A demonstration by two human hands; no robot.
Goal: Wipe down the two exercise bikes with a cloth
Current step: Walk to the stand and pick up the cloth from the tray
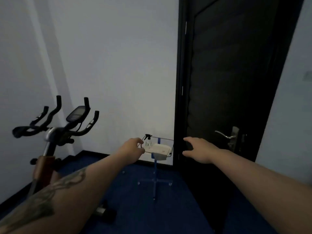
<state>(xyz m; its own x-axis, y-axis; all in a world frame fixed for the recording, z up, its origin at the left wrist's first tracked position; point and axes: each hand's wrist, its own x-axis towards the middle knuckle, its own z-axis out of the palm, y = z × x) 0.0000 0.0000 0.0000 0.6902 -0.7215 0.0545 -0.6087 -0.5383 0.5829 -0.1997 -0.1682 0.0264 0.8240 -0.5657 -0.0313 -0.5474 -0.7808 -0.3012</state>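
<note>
One exercise bike with black handlebars and a small console stands at the left by the wall. A small glass-topped stand on a blue post sits ahead near the wall. On it are a clear spray bottle with a black nozzle and a folded white cloth. My left hand reaches to the stand's left edge, fingers curled beside the bottle; whether it touches is unclear. My right hand hovers open to the right of the stand, holding nothing.
A black door with a silver lever handle stands at the right, close to the stand. The floor is dark blue. The stand's cross base spreads on the floor. White walls lie behind.
</note>
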